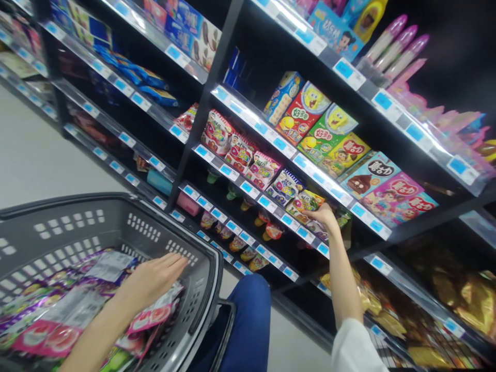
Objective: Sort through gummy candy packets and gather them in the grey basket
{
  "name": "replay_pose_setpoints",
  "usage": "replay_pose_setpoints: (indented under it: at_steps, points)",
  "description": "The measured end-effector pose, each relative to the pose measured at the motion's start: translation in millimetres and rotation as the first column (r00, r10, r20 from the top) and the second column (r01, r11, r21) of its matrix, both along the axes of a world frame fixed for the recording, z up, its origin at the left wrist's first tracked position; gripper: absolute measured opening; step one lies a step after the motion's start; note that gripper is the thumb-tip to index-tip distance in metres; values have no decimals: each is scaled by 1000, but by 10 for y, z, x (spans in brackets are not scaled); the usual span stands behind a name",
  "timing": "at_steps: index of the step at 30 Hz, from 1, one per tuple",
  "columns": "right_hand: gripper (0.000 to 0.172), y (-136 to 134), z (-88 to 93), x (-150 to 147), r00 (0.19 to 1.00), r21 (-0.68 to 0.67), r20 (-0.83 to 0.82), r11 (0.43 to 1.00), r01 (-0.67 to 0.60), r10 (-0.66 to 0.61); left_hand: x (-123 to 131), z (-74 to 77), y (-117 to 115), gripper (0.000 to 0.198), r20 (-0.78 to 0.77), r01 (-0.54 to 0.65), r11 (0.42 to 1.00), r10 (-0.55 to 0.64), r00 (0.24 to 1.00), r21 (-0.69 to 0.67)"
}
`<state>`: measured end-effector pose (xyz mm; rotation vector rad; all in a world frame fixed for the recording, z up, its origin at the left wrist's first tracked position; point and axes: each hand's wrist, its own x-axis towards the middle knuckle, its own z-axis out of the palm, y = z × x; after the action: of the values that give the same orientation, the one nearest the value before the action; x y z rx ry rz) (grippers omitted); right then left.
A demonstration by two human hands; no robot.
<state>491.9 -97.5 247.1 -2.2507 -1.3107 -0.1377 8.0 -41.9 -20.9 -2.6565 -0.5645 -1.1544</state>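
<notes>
Yellow candy bag (304,201) is sitting on the shelf (278,212), right of centre in the frame, and my right hand (321,216) is touching its right end. From my remote seat I'm seeing the thumb side, but the fingertips are hiding, so I honestly can't tell if I'm gripping it. My left hand (157,279) is hanging over the basket (116,222) at lower left, fingers stretching out, not visibly grasping anything.

What I'm worrying about: if I'm only catching a corner, the bag could be slipping out and dropping over the shelf edge. The striped bag (285,187) is crowding it on the left, so a sideways pull might be dragging that along too. The upper shelf (334,190) is looming close, so lifting straight up could mean knocking knuckles. And that knee (250,299), bottom centre, is sitting near enough to be nudging the basket if anyone's shifting.
</notes>
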Motion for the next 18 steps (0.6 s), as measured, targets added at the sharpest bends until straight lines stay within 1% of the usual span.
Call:
replay_pose_setpoints:
  at_steps: [2, 3, 4, 5, 6, 8, 10, 12, 13, 15, 16, 17, 18]
  points:
    - [64, -26, -29, -10, 999, 92, -9, 995, -42, 43, -1, -19, 0, 29, 3, 2, 1000, -2, 1000, -22]
    - [67, -38, -32, -1, 998, 152, 13, 987, -57, 56, -4, -32, 3, 29, 6, 2, 1000, -2, 1000, -27]
    - [68, -44, -29, 17, 998, 200, 51, 978, -53, 44, -8, -45, 8, 30, 10, 2, 1000, -1, 1000, -31]
    - [66, -41, -22, 40, 996, 216, 88, 976, -23, 4, -11, -59, 13, 30, 13, 0, 999, 1, 1000, -39]
    - [64, -30, -13, 64, 992, 198, 115, 980, 29, -53, -14, -74, 18, 31, 16, -2, 999, 3, 1000, -49]
    - [58, 9, 0, 96, 973, 100, 156, 983, 156, -170, -15, -99, 25, 29, 21, 1, 997, 0, 1000, -82]
    - [56, 44, -2, 78, 941, 33, 224, 967, 251, -252, -13, -112, 29, 27, 33, 9, 993, -5, 999, -120]
    - [59, 51, -28, -10, 890, 71, 364, 961, 267, -274, -10, -106, 31, 27, 39, 9, 990, -4, 999, -143]
    - [58, 43, -50, -76, 848, 114, 453, 961, 252, -276, -10, -95, 30, 27, 36, 0, 988, 6, 999, -154]
    - [45, 10, -113, -226, 765, 161, 605, 975, 154, -221, -8, -59, 20, 25, 25, -28, 982, 33, 999, -186]
    - [36, -9, -150, -297, 754, 139, 638, 986, 91, -160, -7, -36, 10, 24, 19, -40, 977, 45, 999, -209]
    - [30, -26, -186, -356, 772, 93, 629, 995, 38, -88, -5, -11, -3, 23, 13, -50, 970, 55, 998, -239]
    - [30, -38, -220, -399, 808, 35, 588, 999, 0, -20, -1, 12, -16, 22, 8, -55, 961, 59, 998, -270]
